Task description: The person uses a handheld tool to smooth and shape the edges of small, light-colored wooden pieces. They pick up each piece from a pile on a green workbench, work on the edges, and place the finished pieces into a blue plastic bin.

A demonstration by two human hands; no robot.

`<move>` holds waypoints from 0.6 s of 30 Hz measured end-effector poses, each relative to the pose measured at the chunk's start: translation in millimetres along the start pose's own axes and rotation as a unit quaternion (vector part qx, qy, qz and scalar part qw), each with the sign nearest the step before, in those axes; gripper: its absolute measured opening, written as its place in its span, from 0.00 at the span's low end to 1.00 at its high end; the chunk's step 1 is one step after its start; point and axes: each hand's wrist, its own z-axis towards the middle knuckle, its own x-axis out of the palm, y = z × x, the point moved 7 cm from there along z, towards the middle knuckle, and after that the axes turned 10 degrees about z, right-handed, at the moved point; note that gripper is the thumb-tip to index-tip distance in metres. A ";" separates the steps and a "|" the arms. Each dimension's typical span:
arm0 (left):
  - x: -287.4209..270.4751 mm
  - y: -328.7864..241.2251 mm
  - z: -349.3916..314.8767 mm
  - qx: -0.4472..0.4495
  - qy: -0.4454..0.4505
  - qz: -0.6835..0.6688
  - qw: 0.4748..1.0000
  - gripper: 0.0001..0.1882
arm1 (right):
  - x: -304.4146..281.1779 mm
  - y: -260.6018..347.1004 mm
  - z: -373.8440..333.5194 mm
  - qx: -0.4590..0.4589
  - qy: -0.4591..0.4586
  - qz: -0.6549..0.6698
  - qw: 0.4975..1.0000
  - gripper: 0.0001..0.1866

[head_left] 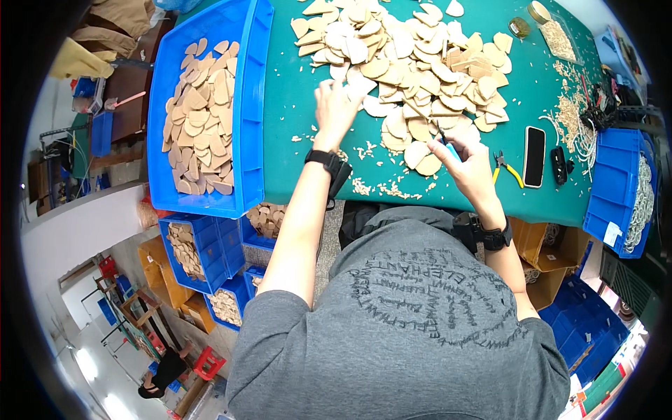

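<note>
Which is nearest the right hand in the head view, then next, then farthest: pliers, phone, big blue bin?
From the right hand:
1. Pliers, yellow-handled, just to its right on the green mat.
2. Phone, black, farther right, past the pliers.
3. Big blue bin, far left, beyond the left hand.

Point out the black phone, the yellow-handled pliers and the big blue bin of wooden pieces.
black phone point(535, 155), head view, middle of its screen.
yellow-handled pliers point(513, 175), head view, on a yellow handle.
big blue bin point(251, 105), head view, on its right rim.

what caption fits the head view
Left hand reaches into wooden pieces on green table; right hand holds blue tool.
</note>
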 end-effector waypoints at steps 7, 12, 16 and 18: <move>20.2 -25.4 20.1 0.012 0.124 -0.096 0.987 0.26 | -10.0 -20.3 -4.0 0.017 -0.025 0.006 1.000 0.17; -17.9 -53.6 -26.3 -0.164 0.284 -0.538 0.776 0.18 | -2.5 -12.1 -3.5 0.012 -0.006 0.009 1.000 0.16; -62.5 -84.7 -54.5 -0.159 0.283 -0.610 0.723 0.19 | 4.2 1.6 -0.2 -0.039 -0.009 -0.016 0.999 0.15; -77.4 -94.9 -62.3 -0.148 0.279 -0.612 0.725 0.19 | 5.8 13.2 0.5 -0.029 0.009 -0.027 0.999 0.17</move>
